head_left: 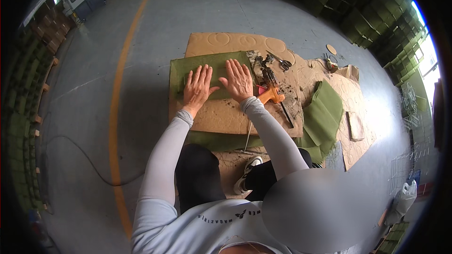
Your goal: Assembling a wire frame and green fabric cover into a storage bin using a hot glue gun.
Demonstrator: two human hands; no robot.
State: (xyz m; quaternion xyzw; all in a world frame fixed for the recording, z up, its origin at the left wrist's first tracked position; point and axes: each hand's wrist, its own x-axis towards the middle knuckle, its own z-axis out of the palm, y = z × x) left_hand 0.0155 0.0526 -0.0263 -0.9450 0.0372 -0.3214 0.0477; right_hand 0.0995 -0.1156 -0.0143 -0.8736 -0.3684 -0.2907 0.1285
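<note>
Here, the cardboard-topped table (pixel 221 118) bears a green sheet (pixel 217 68) at its far left; the left hand (pixel 197 88) and right hand (pixel 239 83), spread and grasping nothing, rest on it, probably keeping it flat; the orange-handled tool (pixel 271 95) sits rightward, likely for easy reach.

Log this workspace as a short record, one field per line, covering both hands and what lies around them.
Left hand: bare, palm down, fingers extended
Right hand: bare, palm down, fingers extended
Under both: flat dark-green fabric piece
Work surface: brown cardboard-topped stand
Tool beside right hand: orange gun-shaped tool with a dark-smeared front
Beyond tool: black-handled metal scissors
Right of stand: loose pile of green fabric sheets
Floor: grey, with a yellow-orange painted line to the left
</note>
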